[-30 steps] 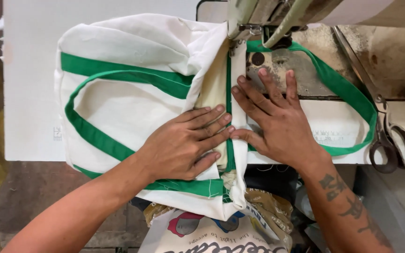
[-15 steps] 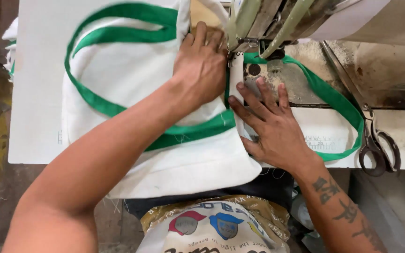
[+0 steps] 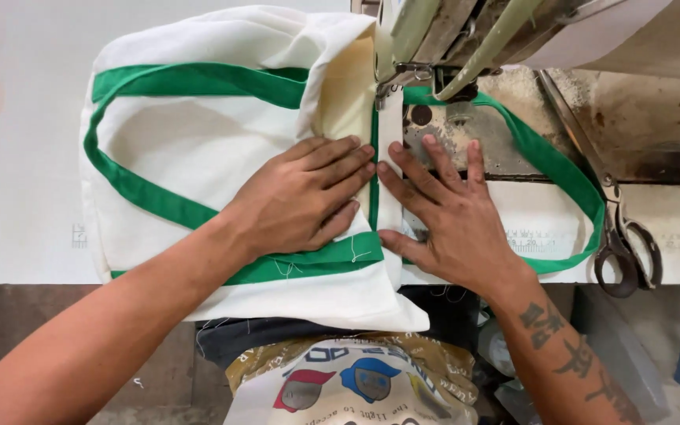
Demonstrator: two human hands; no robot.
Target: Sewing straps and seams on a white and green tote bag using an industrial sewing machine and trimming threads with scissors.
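L hand flat on bag, R hand splayed

Both forearms are bare, no sleeves showing. Left hand unadorned; right hand leads to dark tattooed characters running along the inner forearm.

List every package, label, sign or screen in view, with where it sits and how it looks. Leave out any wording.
Printed sack: bottom centre, below the table edge under the white bag; crumpled, tan and white, with red and blue emblems and dark lettering.
Ruler marking: on the white table, right of the right hand; a faint grey printed scale.
Small grey mark: on the table, left of the bag; too faint to tell.
No screens or signs.
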